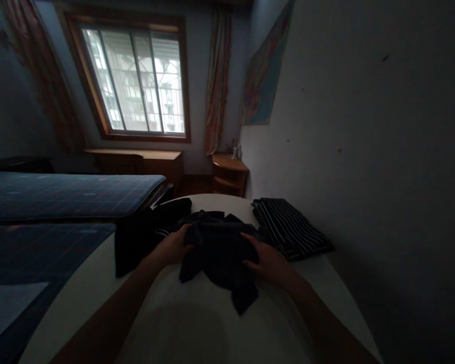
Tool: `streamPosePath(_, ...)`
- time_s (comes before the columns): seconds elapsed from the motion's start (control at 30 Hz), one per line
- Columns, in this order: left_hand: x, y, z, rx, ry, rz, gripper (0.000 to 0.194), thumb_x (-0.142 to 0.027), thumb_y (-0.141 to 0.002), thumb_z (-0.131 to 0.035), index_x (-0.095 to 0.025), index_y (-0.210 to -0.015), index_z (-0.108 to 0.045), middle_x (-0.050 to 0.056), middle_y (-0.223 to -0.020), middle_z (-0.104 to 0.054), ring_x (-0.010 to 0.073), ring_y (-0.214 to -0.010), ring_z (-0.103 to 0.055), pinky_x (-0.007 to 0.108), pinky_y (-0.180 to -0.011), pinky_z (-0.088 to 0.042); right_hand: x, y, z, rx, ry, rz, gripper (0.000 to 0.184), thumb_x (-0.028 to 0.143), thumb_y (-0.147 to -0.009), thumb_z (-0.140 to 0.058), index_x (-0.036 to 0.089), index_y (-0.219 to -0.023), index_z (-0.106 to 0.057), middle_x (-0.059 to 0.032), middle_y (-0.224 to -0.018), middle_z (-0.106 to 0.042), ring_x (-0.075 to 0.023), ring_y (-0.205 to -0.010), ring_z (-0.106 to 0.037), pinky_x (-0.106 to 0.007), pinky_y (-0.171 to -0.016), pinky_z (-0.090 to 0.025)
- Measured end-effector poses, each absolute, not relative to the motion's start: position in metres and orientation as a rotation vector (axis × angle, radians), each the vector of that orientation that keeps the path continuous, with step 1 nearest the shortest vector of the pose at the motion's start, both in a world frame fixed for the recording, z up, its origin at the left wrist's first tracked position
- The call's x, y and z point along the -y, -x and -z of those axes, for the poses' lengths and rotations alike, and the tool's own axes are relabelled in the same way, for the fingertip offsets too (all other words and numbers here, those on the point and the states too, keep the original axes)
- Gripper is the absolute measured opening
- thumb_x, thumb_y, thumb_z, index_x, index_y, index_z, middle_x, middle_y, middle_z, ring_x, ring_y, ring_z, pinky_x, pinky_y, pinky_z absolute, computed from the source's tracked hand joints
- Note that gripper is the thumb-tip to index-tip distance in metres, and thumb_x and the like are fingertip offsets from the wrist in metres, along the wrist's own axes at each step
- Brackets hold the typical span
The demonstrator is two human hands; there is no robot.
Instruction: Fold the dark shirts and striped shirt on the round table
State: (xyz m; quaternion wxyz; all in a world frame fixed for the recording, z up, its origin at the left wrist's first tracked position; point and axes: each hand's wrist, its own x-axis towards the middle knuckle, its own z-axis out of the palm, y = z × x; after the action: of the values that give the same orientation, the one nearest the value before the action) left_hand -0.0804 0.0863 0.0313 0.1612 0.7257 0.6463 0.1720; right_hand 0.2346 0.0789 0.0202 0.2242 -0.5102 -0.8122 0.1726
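A dark garment (222, 253) lies bunched on the pale round table (197, 328), with loose strap-like ends sticking out at the front. My left hand (176, 246) grips its left side, thumb and fingers on the cloth. At the right side, my right hand (267, 260) holds the same garment, its thumb and forefinger showing against the fabric. The dim light hides the garment's exact kind. Just beyond my right hand is a folded black cloth with white stripes (293, 227). Beside my left wrist, a black cloth (136, 245) rests on the table's left part.
To the left stand beds with blue plaid covers (72, 194), close to the table edge. A wall (382, 177) runs along the right. Farther back are a wooden desk (159, 155), a corner shelf (229, 163) and a window (136, 81) with curtains.
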Motion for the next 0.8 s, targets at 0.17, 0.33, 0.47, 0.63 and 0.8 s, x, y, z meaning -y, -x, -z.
streamPosePath(0.17,-0.089,0.091,-0.05,-2.013,-2.034,-0.744,0.033,-0.022,-0.094,-0.047,-0.024,-0.124,-0.06,0.006,-0.112,-0.071,0.0226,-0.105,-0.068,0.033,-0.092,-0.049,-0.086,-0.245,-0.03,2.036,1.439,-0.389,0.042,0.014,-0.087,-0.046,0.025,-0.125,-0.061,-0.006,-0.114,-0.071,-0.021,-0.103,-0.067,-0.036,-0.094,-0.049)
streamPosePath(0.33,-0.087,0.095,-0.056,-2.277,-2.043,-0.739,0.027,-0.027,-0.094,-0.046,-0.023,-0.109,-0.068,0.008,-0.119,-0.063,0.0226,-0.098,-0.067,0.033,-0.088,-0.05,-0.097,-0.256,-0.037,1.821,1.458,-0.026,0.029,0.019,-0.087,-0.047,0.018,-0.11,-0.066,-0.0124,-0.115,-0.064,-0.0252,-0.108,-0.061,-0.042,-0.1,-0.045)
streamPosePath(0.47,-0.081,0.077,-0.046,-2.2,-2.09,-0.517,0.032,-0.046,-0.09,-0.056,-0.02,-0.108,-0.063,0.009,-0.112,-0.065,0.0264,-0.096,-0.067,0.036,-0.081,-0.051,-0.088,-0.243,-0.036,2.021,1.416,-0.059,0.022,0.02,-0.089,-0.051,0.018,-0.104,-0.067,-0.0113,-0.108,-0.064,-0.0237,-0.102,-0.061,-0.039,-0.094,-0.048)
streamPosePath(0.63,-0.076,0.059,-0.029,-2.122,-2.147,-0.328,0.034,-0.037,-0.08,-0.068,-0.017,-0.106,-0.059,0.012,-0.11,-0.067,0.0301,-0.097,-0.068,0.036,-0.077,-0.05,-0.067,-0.219,-0.028,2.505,1.182,-0.284,0.026,0.03,-0.083,-0.068,0.023,-0.108,-0.068,-0.0059,-0.111,-0.067,-0.0229,-0.105,-0.06,-0.037,-0.093,-0.045)
streamPosePath(0.8,-0.088,0.07,-0.036,-2.182,-2.055,-0.49,0.019,-0.024,-0.094,-0.044,-0.02,-0.103,-0.059,0.01,-0.1,-0.071,0.0256,-0.092,-0.07,0.034,-0.078,-0.05,-0.066,-0.212,-0.019,2.677,1.229,-0.23,0.017,0.026,-0.084,-0.068,0.022,-0.1,-0.071,-0.0072,-0.11,-0.067,-0.0242,-0.102,-0.061,-0.038,-0.089,-0.044)
